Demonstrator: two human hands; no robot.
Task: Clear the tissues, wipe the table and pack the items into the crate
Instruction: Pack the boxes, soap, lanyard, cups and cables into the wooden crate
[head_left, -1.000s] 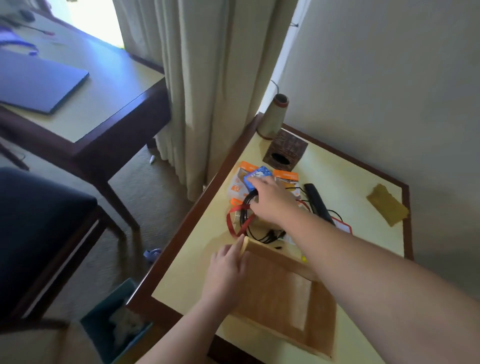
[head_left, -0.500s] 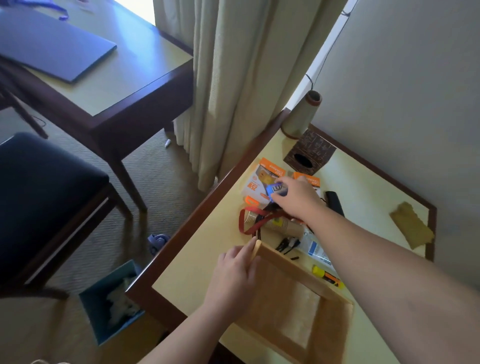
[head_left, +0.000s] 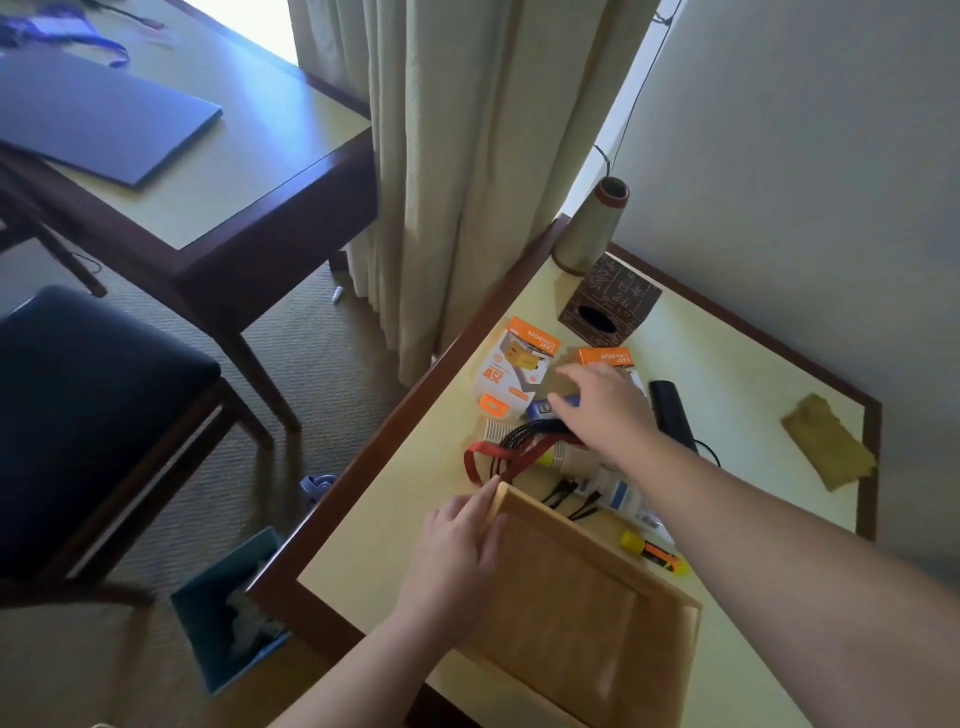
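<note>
we noted the left hand resting on the wooden crate at its far left corner, fingers straight, near the table's front edge. the right hand hovered spread over the clutter mid-table, touching a small blue item; we could not tell if it gripped. a yellow cloth lay by the right edge.

Curtained, carpeted hotel-like room
</note>
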